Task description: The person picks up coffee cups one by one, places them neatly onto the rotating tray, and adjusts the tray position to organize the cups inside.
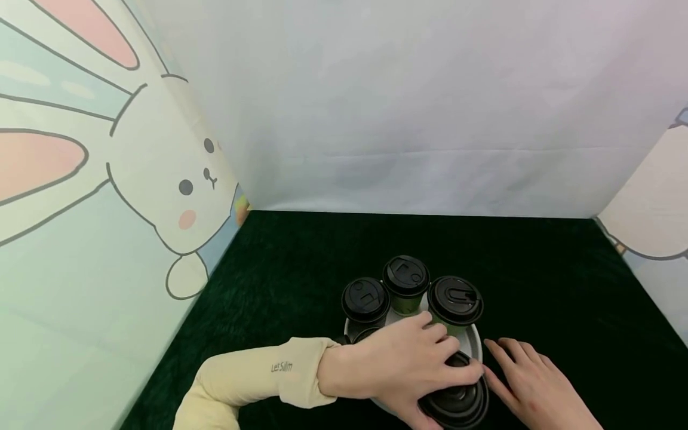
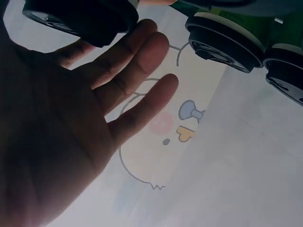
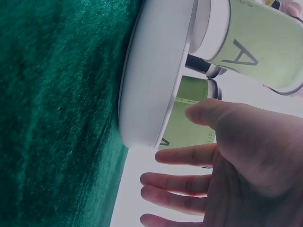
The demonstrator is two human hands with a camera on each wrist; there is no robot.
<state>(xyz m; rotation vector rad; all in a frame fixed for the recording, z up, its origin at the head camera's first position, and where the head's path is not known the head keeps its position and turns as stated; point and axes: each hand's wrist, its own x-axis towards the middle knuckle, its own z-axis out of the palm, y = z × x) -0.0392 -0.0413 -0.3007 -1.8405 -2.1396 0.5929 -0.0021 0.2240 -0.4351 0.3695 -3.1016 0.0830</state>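
In the head view my left hand reaches across a round pale tray. Its thumb and fingers span the black lid of the front paper cup, gripping it. The right wrist view shows that cup's green side with a large letter A, over the tray. Beside the tray's right edge, my right hand holds nothing; its fingers are spread and fairly straight in the right wrist view. Whether its fingertips touch the tray is unclear. In the left wrist view the thumb is hidden.
More black-lidded green cups stand on the tray: a left one, a back one and a right one. Another lid is partly behind my left hand. Dark green cloth lies underneath; a white wall rises behind.
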